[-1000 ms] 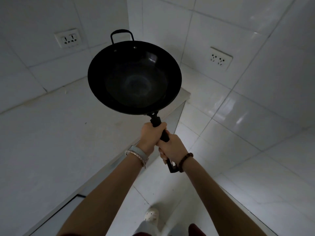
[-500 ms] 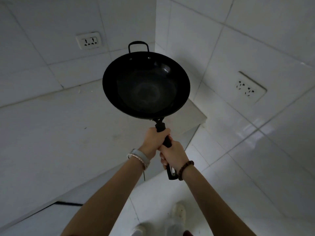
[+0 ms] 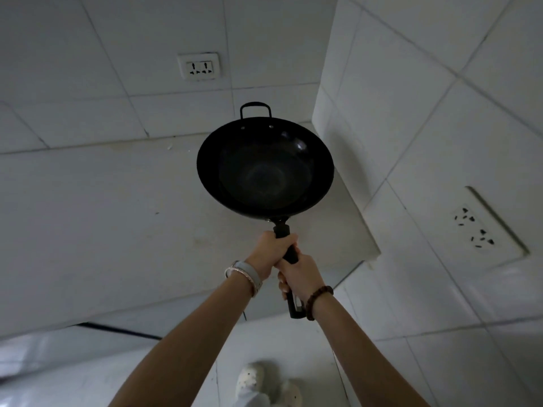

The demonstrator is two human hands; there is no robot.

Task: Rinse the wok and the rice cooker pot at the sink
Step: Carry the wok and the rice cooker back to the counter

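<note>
wok [image 3: 265, 168]: no brand, no stamp, no markings readable — dark inside and rim.
wok handle [image 3: 289, 254]: no lettering seen.
back-wall socket [image 3: 199, 66]: only pin slots, no text or rating legible.
right-wall socket [image 3: 477, 227]: slots only — nothing to read.
wristband [image 3: 249, 273]: no digits or logo visible.
countertop [image 3: 97, 218]: no labels or signs.
wall tiles [image 3: 411, 83]: no print.

A pale bench [image 3: 102, 230] runs under a tiled wall [image 3: 73, 83] that carries a white socket [image 3: 199, 66] above the bench's far edge. Right of the bench's corner, a second socket [image 3: 476, 227] sits on the side wall. White shoes [image 3: 249, 377] stand on the tiled floor [image 3: 426, 374].
</note>
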